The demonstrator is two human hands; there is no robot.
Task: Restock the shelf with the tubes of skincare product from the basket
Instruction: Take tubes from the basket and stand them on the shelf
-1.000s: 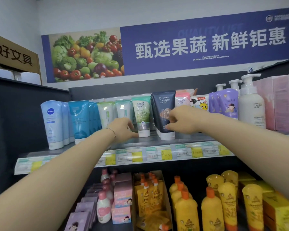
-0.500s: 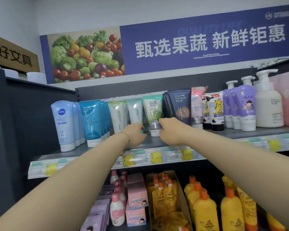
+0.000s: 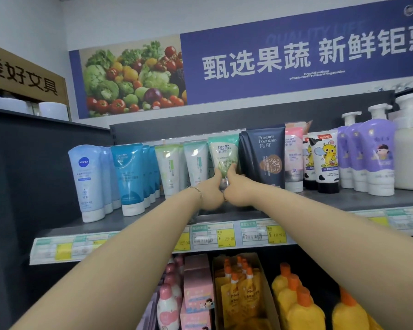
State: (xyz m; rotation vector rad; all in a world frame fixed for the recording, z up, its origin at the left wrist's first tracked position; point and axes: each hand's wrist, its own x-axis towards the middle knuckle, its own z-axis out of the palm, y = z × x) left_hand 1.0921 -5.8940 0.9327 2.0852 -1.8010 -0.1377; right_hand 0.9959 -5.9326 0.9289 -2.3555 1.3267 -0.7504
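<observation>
Left hand: my left hand, a thin bracelet at its wrist, reached to the top shelf and gripped the green Pure Fountain tube low on its left side.
Right hand: my right hand gripped the same tube from the right, with the two hands touching below it.
Fingers: both thumbs lay pressed up the tube's front. The other fingers curled round its sides, and I could not tell how they sat behind it.
Task item: the green tube stood upright, cap down, in the front row of the top shelf, between a pale mint tube and a navy Pure Fountain tube.
To its left: a white-and-green tube, a file of blue tubes and Nivea tubes at the end, all standing on their caps.
To its right: a pink tube, cartoon-dragon tubes, purple pump bottles and a white pump bottle.
Shelf edge: price labels with yellow tags ran along the front under my forearms.
Lower shelf: pink boxes, orange-capped pouches in an open carton and yellow bottles.
Wall: a blue fruit-and-vegetable banner hung above the shelving.
</observation>
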